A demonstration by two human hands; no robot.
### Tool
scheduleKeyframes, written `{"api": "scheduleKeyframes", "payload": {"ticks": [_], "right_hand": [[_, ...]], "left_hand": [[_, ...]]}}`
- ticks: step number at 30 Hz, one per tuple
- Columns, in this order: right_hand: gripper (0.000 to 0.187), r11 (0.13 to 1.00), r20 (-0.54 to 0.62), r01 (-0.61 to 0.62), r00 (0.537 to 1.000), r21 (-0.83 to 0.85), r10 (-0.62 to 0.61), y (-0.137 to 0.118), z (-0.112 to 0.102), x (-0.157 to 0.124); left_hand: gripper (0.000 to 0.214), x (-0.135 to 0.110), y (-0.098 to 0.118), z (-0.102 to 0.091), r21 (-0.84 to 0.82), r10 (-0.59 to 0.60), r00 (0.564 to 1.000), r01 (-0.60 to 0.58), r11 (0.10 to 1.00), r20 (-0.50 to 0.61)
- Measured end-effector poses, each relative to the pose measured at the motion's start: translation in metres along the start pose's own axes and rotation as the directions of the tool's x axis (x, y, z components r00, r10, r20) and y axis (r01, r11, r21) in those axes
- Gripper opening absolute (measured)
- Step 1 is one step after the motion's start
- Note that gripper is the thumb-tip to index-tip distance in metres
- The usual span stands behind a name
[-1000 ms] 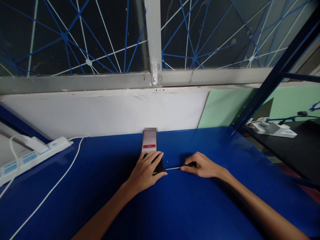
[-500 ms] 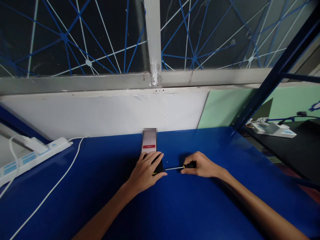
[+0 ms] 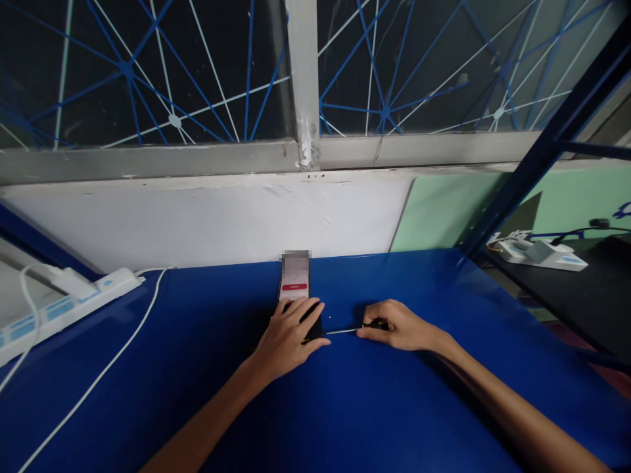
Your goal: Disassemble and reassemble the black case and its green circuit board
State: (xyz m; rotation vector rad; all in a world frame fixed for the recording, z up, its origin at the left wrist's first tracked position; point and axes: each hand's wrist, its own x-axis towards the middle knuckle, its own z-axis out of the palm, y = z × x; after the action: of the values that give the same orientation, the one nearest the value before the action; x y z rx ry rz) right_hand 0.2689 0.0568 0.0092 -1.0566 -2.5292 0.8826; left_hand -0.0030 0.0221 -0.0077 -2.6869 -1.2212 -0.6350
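Observation:
My left hand lies over a dark, box-like object, its fingers across the top and its thumb along the near side. Most of that object is hidden under the hand, so its kind cannot be made out. In my right hand is a screwdriver, held by its black and yellow handle. The shaft lies nearly level and its tip meets the right side of the dark object. Just beyond my left fingers a phone with a lit screen leans upright. A tiny bright speck rests on the table nearby.
The blue table backs onto a white wall under a window. At left lies a white power strip with its cable. A blue metal post rises at right, beside a black table.
My right fingers have shifted slightly around the screwdriver handle, now covering more of its yellow collar. The left hand and the dark object stay in place. The view has tilted very slightly.

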Motion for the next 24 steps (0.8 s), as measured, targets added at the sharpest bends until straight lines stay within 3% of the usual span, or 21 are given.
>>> {"api": "scheduleKeyframes", "payload": {"ticks": [10, 24], "right_hand": [[0.036, 0.999, -0.021, 0.032, 0.999, -0.008, -0.032, 0.0027, -0.0008, -0.0005], [0.028, 0.979, -0.067, -0.006, 0.998, -0.201, -0.007, -0.0053, 0.0008, -0.0028]], "left_hand": [[0.053, -0.0005, 0.0027, -0.0013, 0.013, -0.010, 1.000, 0.010, 1.000, 0.008], [0.056, -0.0005, 0.0034, -0.0003, 0.022, -0.020, 0.999, 0.019, 1.000, 0.034]]}}
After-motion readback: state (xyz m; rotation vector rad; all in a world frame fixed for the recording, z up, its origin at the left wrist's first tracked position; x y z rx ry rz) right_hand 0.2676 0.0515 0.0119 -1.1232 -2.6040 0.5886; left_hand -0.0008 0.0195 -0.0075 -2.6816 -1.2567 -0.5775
